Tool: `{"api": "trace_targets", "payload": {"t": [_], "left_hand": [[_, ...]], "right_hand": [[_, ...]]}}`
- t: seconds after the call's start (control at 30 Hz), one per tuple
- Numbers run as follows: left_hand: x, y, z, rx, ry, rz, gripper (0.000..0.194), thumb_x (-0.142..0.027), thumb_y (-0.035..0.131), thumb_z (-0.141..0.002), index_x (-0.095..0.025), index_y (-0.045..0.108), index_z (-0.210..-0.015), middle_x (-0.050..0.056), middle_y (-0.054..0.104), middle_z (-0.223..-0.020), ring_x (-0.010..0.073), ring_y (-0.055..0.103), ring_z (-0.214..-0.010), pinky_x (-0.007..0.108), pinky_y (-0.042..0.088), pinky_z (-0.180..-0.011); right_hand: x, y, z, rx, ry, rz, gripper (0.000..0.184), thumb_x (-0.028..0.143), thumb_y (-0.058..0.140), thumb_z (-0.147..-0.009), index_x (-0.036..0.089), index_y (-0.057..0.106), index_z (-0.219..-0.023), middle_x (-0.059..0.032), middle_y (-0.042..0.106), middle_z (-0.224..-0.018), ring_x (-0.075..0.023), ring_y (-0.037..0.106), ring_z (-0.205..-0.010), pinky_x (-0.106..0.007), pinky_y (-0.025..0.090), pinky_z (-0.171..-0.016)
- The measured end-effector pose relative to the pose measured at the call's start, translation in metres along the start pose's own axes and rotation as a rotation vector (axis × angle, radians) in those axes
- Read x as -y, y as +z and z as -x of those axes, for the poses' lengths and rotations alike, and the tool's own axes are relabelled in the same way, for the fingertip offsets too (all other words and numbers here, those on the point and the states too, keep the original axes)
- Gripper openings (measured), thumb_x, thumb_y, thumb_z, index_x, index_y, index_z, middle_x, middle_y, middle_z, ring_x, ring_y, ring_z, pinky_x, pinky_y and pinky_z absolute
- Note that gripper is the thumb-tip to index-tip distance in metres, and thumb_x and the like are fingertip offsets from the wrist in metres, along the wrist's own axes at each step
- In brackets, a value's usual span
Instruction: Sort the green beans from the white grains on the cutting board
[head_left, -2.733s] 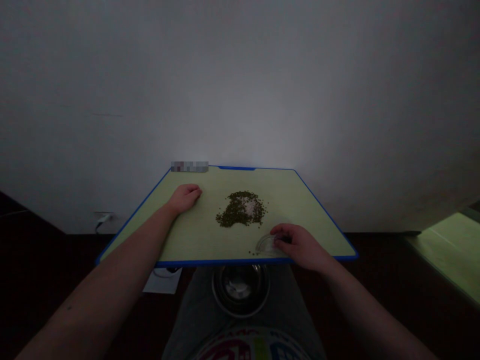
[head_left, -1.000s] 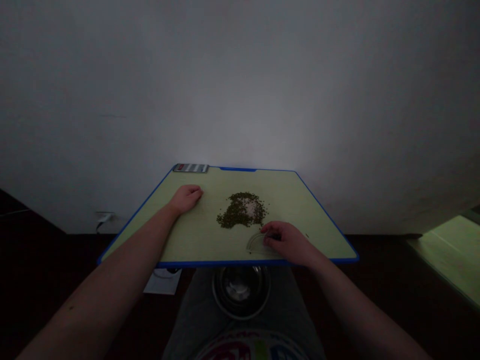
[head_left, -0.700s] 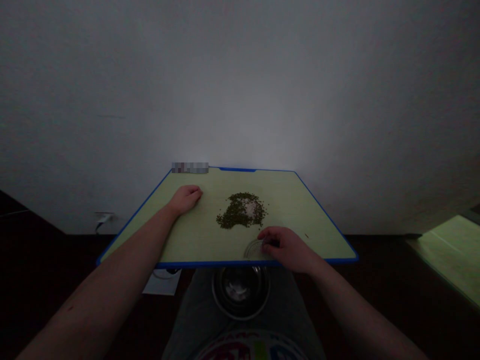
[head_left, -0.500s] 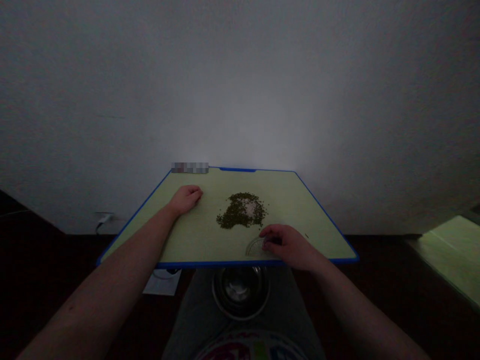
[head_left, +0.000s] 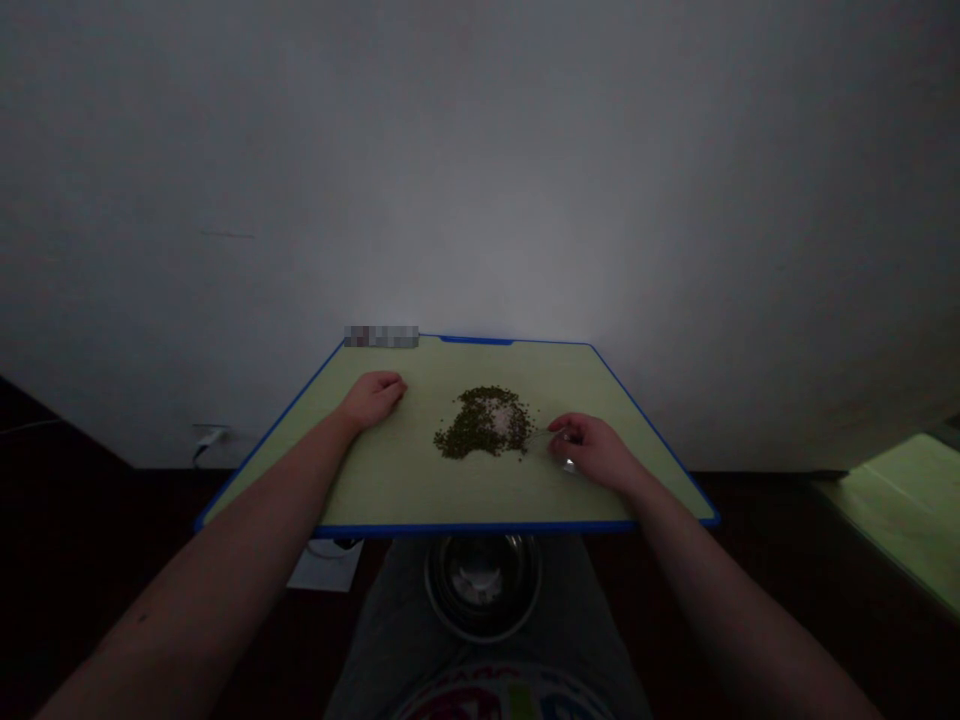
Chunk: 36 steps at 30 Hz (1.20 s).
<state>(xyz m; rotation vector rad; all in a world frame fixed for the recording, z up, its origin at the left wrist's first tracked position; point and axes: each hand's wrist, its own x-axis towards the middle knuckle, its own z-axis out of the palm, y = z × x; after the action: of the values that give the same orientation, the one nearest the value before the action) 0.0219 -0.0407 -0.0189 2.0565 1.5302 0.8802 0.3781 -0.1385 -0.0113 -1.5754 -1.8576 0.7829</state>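
With your left hand [head_left: 372, 399] loosely curled, jerking the clear curved piece [head_left: 569, 465] your right hand [head_left: 598, 453] pinches could flick small green grains [head_left: 471, 432] off the pale, blue-rimmed tabletop [head_left: 420, 490].

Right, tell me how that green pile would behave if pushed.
The pile would probably spread rather than slide as one, being many small loose bits. Single bits likely skitter easily, given the strays around its edge.

"We're looking at small, round green grains [head_left: 472, 430] heaped loosely on the yellow-green board [head_left: 397, 480], a pinkish-white patch [head_left: 501, 418] among them!"
"And we've a thin, clear piece [head_left: 568, 465], tilted, by their right edge!"
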Motion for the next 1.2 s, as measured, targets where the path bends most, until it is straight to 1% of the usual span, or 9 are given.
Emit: {"api": "trace_targets", "payload": {"t": [0.17, 0.33, 0.43, 0.57, 0.73, 0.93, 1.07, 1.2], "left_hand": [[-0.001, 0.0, 0.0, 0.006, -0.018, 0.008, 0.027, -0.036, 0.041, -0.071, -0.018, 0.046, -0.051, -0.004, 0.039, -0.044, 0.0115, 0.038, -0.046, 0.024, 0.028, -0.047], [-0.002, -0.001, -0.001, -0.006, 0.018, -0.014, 0.027, -0.035, 0.041, -0.071, -0.018, 0.045, -0.05, -0.004, 0.039, -0.044, 0.0116, 0.038, -0.048, 0.024, 0.028, -0.047], [-0.002, -0.001, -0.002, 0.001, 0.009, -0.028, 0.027, -0.035, 0.04, -0.071, -0.017, 0.045, -0.051, -0.004, 0.039, -0.045, 0.0113, 0.038, -0.048, 0.024, 0.028, -0.047], [-0.004, -0.002, -0.003, 0.003, -0.017, -0.047, 0.028, -0.036, 0.04, -0.072, -0.017, 0.044, -0.051, -0.004, 0.038, -0.045, 0.0113, 0.038, -0.047, 0.024, 0.028, -0.047], [-0.006, -0.003, -0.004, -0.001, 0.007, -0.061, 0.029, -0.036, 0.04, -0.073, -0.018, 0.043, -0.05, -0.004, 0.037, -0.045, 0.0119, 0.038, -0.048, 0.025, 0.028, -0.048], [-0.004, -0.002, -0.006, 0.0, 0.017, -0.05, 0.028, -0.036, 0.04, -0.072, -0.018, 0.043, -0.051, -0.004, 0.038, -0.045, 0.012, 0.038, -0.049, 0.024, 0.028, -0.048], [-0.003, -0.002, -0.007, -0.004, 0.022, -0.063, 0.027, -0.035, 0.04, -0.072, -0.017, 0.045, -0.052, -0.003, 0.039, -0.046, 0.0122, 0.039, -0.051, 0.024, 0.028, -0.049], [-0.005, -0.003, -0.007, 0.01, -0.005, -0.049, 0.027, -0.035, 0.04, -0.072, -0.017, 0.045, -0.052, -0.004, 0.039, -0.046, 0.0119, 0.039, -0.05, 0.024, 0.028, -0.049]], "right_hand": [[0.005, 0.007, 0.003, 0.031, -0.021, 0.024, 0.025, 0.022, 0.054, -0.07, 0.017, 0.059, -0.093, -0.0015, 0.065, -0.07, -0.0132, 0.058, -0.061, -0.023, 0.04, -0.054], [0.013, 0.012, 0.01, 0.077, -0.047, 0.013, 0.024, 0.02, 0.054, -0.07, 0.017, 0.058, -0.094, -0.002, 0.066, -0.071, -0.0136, 0.059, -0.064, -0.024, 0.042, -0.058], [0.019, 0.015, 0.016, 0.096, -0.059, 0.001, 0.024, 0.02, 0.054, -0.071, 0.018, 0.058, -0.094, -0.0018, 0.065, -0.073, -0.0138, 0.059, -0.066, -0.024, 0.043, -0.059], [0.028, 0.018, 0.025, 0.134, -0.071, 0.012, 0.022, 0.02, 0.053, -0.072, 0.019, 0.058, -0.093, -0.0011, 0.065, -0.073, -0.0134, 0.058, -0.065, -0.023, 0.042, -0.057], [0.039, 0.021, 0.036, 0.195, -0.064, -0.027, 0.02, 0.02, 0.053, -0.073, 0.019, 0.057, -0.092, -0.0008, 0.065, -0.073, -0.0125, 0.057, -0.062, -0.022, 0.04, -0.053], [0.044, 0.023, 0.043, 0.226, -0.089, -0.053, 0.02, 0.018, 0.052, -0.073, 0.02, 0.057, -0.092, -0.0007, 0.065, -0.074, -0.0128, 0.058, -0.064, -0.022, 0.041, -0.055], [0.047, 0.024, 0.048, 0.239, -0.07, -0.082, 0.021, 0.018, 0.053, -0.072, 0.02, 0.057, -0.092, -0.001, 0.066, -0.075, -0.0132, 0.059, -0.066, -0.022, 0.042, -0.056], [0.048, 0.024, 0.051, 0.254, -0.059, -0.127, 0.021, 0.017, 0.052, -0.072, 0.019, 0.058, -0.093, -0.0013, 0.067, -0.077, -0.0133, 0.06, -0.067, -0.022, 0.043, -0.059]]}}
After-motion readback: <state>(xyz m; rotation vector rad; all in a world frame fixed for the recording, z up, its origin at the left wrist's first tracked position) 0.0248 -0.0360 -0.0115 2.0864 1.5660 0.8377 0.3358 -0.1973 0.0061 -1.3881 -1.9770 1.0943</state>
